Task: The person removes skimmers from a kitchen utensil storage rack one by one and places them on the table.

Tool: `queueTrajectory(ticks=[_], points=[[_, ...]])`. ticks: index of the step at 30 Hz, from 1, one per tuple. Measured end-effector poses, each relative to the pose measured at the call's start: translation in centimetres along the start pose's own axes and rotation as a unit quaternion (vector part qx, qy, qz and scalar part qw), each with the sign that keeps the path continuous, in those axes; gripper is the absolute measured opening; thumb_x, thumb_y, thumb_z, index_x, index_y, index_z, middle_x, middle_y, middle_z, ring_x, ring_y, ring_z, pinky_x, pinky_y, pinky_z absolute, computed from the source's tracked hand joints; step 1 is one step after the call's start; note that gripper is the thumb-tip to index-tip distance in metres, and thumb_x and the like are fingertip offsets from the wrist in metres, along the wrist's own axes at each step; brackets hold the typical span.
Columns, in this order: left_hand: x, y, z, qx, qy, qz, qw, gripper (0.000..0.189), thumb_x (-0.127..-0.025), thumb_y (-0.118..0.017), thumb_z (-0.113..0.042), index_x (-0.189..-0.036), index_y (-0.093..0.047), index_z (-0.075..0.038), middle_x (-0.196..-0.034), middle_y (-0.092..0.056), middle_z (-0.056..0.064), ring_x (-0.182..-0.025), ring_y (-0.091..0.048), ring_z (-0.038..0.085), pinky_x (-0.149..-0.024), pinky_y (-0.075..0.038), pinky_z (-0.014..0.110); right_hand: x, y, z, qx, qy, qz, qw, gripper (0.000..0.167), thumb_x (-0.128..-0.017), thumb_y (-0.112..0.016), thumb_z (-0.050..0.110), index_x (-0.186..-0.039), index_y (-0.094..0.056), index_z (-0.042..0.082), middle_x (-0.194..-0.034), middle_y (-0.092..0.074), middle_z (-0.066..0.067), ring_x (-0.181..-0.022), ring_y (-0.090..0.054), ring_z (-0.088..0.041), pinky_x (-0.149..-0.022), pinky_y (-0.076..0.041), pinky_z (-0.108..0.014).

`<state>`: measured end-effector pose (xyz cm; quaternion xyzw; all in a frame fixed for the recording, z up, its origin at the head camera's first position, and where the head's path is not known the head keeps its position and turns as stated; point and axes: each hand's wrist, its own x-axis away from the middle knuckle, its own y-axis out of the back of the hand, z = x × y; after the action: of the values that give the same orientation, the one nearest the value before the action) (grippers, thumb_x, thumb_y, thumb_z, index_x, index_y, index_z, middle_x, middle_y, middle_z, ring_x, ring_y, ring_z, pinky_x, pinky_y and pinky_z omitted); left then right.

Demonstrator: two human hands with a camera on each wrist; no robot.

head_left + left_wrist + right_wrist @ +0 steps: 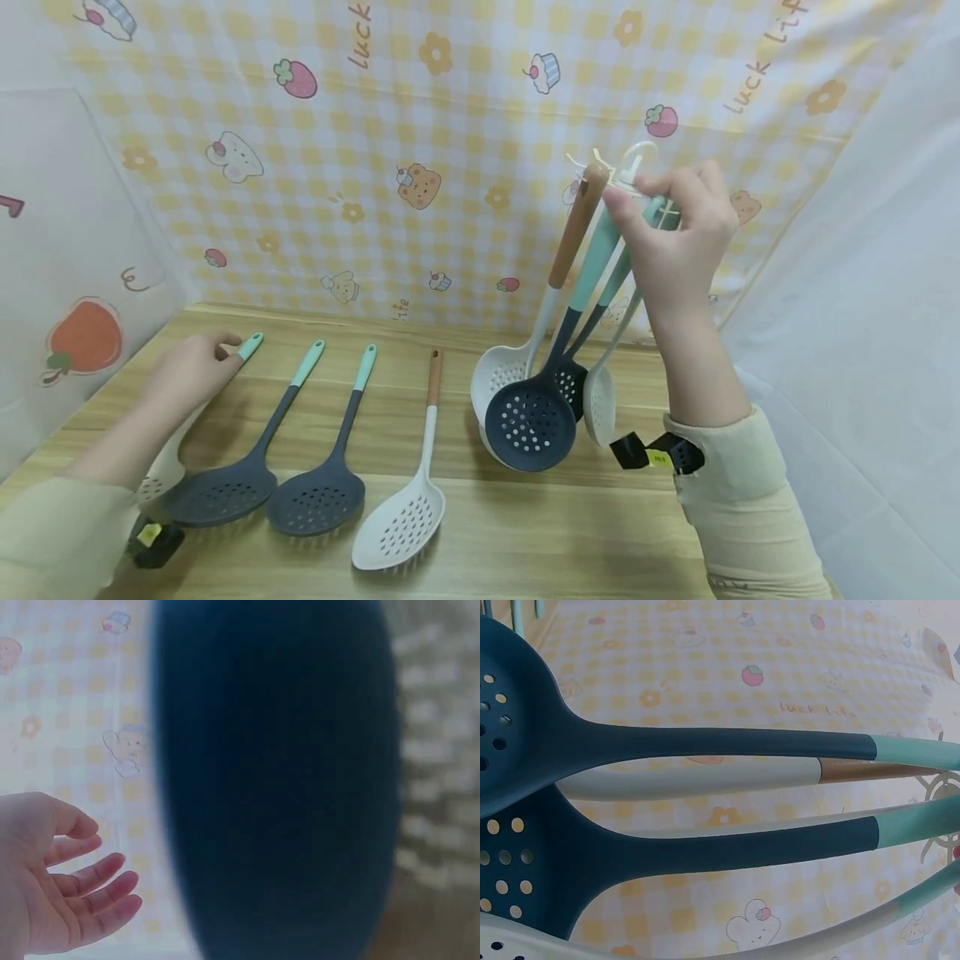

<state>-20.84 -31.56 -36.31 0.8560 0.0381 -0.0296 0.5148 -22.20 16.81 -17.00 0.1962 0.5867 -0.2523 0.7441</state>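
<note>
My right hand (682, 221) grips a white hook rack (637, 162) by its top, raised off the table. From it hang a white ladle with a brown handle (581, 225), a dark skimmer with a mint handle (531, 425), a second dark skimmer (525, 862) and a white perforated utensil (600, 404). My left hand (187, 375) is beside the mint handle (251, 345) of the leftmost white slotted utensil (161, 475). In the left wrist view its fingers (97, 877) are loosely bent with nothing between them. A blurred dark shape fills that view's middle.
To the right of my left hand lie two dark slotted turners (225, 493) (318, 500) with mint handles. A white slotted spoon with a brown handle (401, 525) lies near the middle of the wooden table (585, 533). A checked cloth (465, 108) covers the back wall.
</note>
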Motion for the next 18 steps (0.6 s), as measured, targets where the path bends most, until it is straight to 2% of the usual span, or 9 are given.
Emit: queueTrajectory(ticks=[5, 9, 12, 15, 18], points=[[-0.2, -0.3, -1.6, 0.007, -0.032, -0.029, 0.9990, 0.037, -0.092, -0.050, -0.017, -0.121, -0.055, 0.006, -0.104, -0.060, 0.032, -0.084, -0.058, 0.041, -0.059, -0.044, 0.043, -0.1, -0.1, -0.4, -0.002, 0.000, -0.007, 1.0000, 0.081, -0.065, -0.065, 0.076, -0.071, -0.067, -0.005, -0.071, -0.037, 0.016, -0.069, -0.033, -0.003, -0.065, -0.021, -0.023], [-0.1, -0.7, -3.2, 0.014, -0.061, -0.039, 0.9973, 0.036, -0.092, -0.050, -0.015, -0.120, -0.057, 0.006, -0.103, -0.062, 0.030, -0.066, -0.056, 0.030, -0.052, -0.041, 0.037, -0.2, -0.1, -0.6, -0.011, 0.005, -0.007, 0.9999, 0.086, -0.066, -0.059, 0.081, -0.069, -0.066, -0.005, -0.071, -0.038, 0.017, -0.069, -0.035, -0.004, -0.065, -0.021, -0.023], [0.2, -0.9, -4.7, 0.016, -0.075, -0.041, 0.9962, 0.036, -0.092, -0.049, -0.013, -0.122, -0.057, 0.005, -0.103, -0.062, 0.029, -0.054, -0.049, 0.020, -0.046, -0.038, 0.033, -0.2, -0.1, -0.8, -0.022, 0.012, -0.005, 0.9997, 0.086, -0.073, -0.053, 0.080, -0.065, -0.062, -0.006, -0.070, -0.037, 0.018, -0.068, -0.034, -0.005, -0.065, -0.022, -0.022], [0.4, -1.0, -6.3, 0.020, -0.088, -0.038, 0.9951, 0.036, -0.092, -0.048, -0.012, -0.123, -0.058, 0.004, -0.102, -0.063, 0.027, -0.052, -0.050, 0.018, -0.043, -0.039, 0.032, -0.3, 0.0, -0.9, -0.033, 0.015, -0.004, 0.9993, 0.073, -0.088, -0.049, 0.060, -0.060, -0.057, -0.006, -0.071, -0.037, 0.019, -0.068, -0.034, -0.003, -0.064, -0.024, -0.022], [0.5, -1.1, -7.7, 0.022, -0.101, -0.035, 0.9940, 0.035, -0.092, -0.049, -0.012, -0.122, -0.059, 0.003, -0.100, -0.065, 0.024, -0.059, -0.056, 0.019, -0.045, -0.041, 0.032, -0.3, 0.0, -1.1, -0.035, 0.015, -0.004, 0.9993, 0.051, -0.087, -0.044, 0.034, -0.059, -0.056, -0.007, -0.071, -0.038, 0.020, -0.069, -0.035, -0.001, -0.065, -0.026, -0.022]])
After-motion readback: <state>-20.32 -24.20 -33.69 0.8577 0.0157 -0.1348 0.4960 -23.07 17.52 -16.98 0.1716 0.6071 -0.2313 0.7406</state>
